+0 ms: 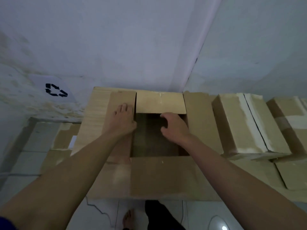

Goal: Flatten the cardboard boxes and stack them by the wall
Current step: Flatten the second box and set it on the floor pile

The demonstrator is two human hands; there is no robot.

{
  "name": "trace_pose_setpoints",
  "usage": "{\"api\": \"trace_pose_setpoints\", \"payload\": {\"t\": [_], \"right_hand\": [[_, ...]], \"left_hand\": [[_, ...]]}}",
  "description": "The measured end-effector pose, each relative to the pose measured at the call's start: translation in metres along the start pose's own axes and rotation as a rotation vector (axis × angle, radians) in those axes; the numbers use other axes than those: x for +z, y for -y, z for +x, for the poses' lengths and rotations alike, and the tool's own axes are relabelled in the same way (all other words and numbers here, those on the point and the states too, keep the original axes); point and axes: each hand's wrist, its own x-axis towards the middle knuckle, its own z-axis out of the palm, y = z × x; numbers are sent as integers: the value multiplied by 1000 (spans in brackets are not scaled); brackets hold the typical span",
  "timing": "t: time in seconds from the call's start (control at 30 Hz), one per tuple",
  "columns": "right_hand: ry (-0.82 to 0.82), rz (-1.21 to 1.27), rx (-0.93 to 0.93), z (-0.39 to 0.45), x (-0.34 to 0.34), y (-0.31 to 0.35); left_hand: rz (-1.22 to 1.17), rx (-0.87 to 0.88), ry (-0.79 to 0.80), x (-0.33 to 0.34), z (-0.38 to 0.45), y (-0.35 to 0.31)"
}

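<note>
- Open brown cardboard box (163, 176) sits on the floor against the pale wall corner (191, 72), all four top flaps splayed outward, dark inside visible.
- Far flap (160, 102) of that box leans on the wall; near flap points at the person.
- Closed brown cardboard boxes with pale tape (240, 125) stand just right of the open box, along the wall.
- Flattened cardboard sheets (56, 140) lie left of the open box, below a white recycling-symbol sign (55, 90) on the wall.
- Left hand (122, 118): palm down, fingers straight, pressing the box's left flap; grip wide, holds nothing.
- Right hand (174, 126): over the box opening, fingers curled; grip narrow, cannot tell whether it holds the flap edge.
</note>
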Motion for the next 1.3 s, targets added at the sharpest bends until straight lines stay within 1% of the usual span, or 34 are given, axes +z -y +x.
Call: {"api": "trace_pose_setpoints", "payload": {"t": [0.13,0.23,0.3,0.33,0.37,0.43,0.5,0.53,0.57,0.6,0.63,0.7,0.77,0.8,0.87,0.97,1.0,1.03,1.07,1.1,1.17,1.23,1.3], "right_hand": [[-10,-194,-79,65,-2,-4],[98,-404,-153,109,2,-15],[188,-505,-226,125,-9,-15],[208,-528,-256,129,-17,-12],[172,-509,-284,132,-26,-9],[-7,-401,-337,140,-42,-7],[-300,-319,-396,156,-51,-13],[-450,-317,-409,168,-53,-18],[-565,-340,-397,182,-51,-23],[-606,-365,-361,195,-47,-27],[-583,-381,-313,206,-40,-32],[-438,-376,-212,217,-14,-38],[-272,-329,-159,213,18,-45],[-244,-272,-132,210,29,-49],[-245,-157,-69,209,32,-48],[-119,-22,-8,212,8,-45],[-125,25,-9,207,1,-46],[-169,21,-15,196,-6,-51],[-239,-33,-2,179,-10,-59],[-310,-94,41,157,-13,-69],[-401,-184,212,108,-14,-91],[-374,-169,418,62,-6,-112],[-272,-46,543,29,6,-125]], "left_hand": [[20,-15,80,-7,51,4],[-33,-24,113,4,72,7],[-109,-36,93,17,75,9],[-149,-36,70,23,75,10],[-174,-31,40,28,75,11],[-148,-11,-24,37,74,14],[-87,-6,-85,41,73,12],[-67,-13,-97,42,73,9],[-50,-24,-98,42,73,6],[-32,-35,-93,42,72,3],[-17,-41,-86,41,70,0],[-13,-36,-91,39,69,-3],[-7,-42,-108,43,70,0],[2,-51,-116,46,70,2],[12,-61,-124,50,72,5],[21,-30,-123,50,72,4],[20,-25,-114,49,72,5],[25,-25,-106,48,71,5],[43,-23,-102,47,71,5],[71,-20,-104,46,72,5],[115,-32,-101,45,72,5],[124,-38,-91,44,69,0],[134,-26,-81,41,62,-9]]}}
